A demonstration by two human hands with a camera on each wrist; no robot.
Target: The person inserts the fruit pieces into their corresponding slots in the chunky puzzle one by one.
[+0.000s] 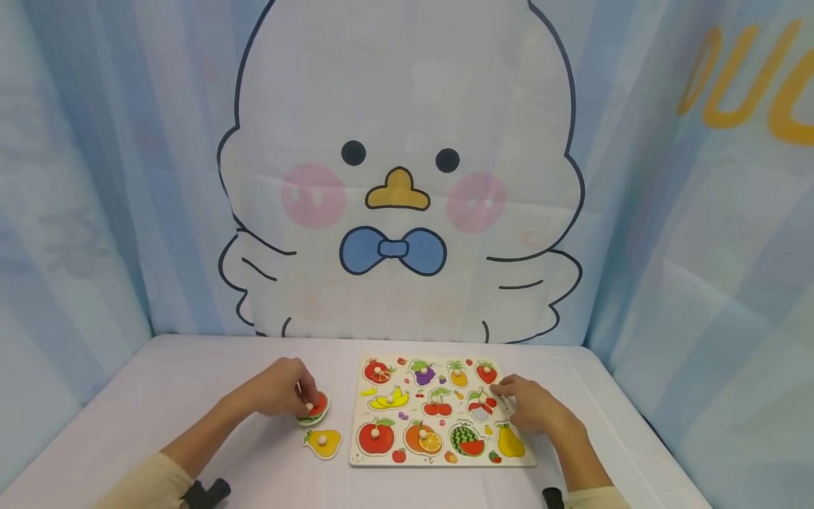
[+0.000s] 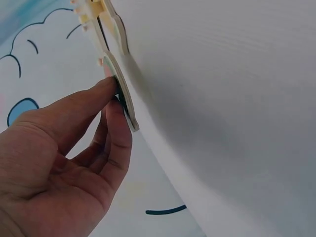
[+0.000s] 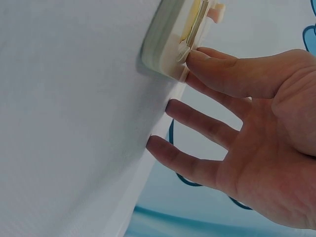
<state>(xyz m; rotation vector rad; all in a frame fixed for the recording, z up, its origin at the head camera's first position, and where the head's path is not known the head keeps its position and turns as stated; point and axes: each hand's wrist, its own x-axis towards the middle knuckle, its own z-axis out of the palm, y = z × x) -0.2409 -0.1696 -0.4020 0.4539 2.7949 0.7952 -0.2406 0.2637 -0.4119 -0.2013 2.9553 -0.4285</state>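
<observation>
My left hand (image 1: 286, 389) grips a round red-and-green watermelon puzzle piece (image 1: 320, 408) with a small knob, left of the board. In the left wrist view, the thumb and forefinger of the left hand (image 2: 74, 148) meet at the face of this piece (image 2: 123, 91), seen edge-on. Close below it on the table lies a yellow pear piece (image 1: 327, 444) with a knob. The right hand (image 1: 534, 406) rests at the right edge of the wooden fruit puzzle board (image 1: 439, 462). Its thumb touches the board's edge in the right wrist view, while other fingers (image 3: 192, 163) extend straight onto the table.
Knobbed fruit pieces such as an apple (image 1: 375, 440), an orange (image 1: 421, 440) and bananas (image 1: 388, 401) sit in the board. Watermelon and pear pictures without knobs show at its lower right. A white-covered table (image 1: 210, 367) meets a curtain (image 1: 407, 304) with a cartoon bird.
</observation>
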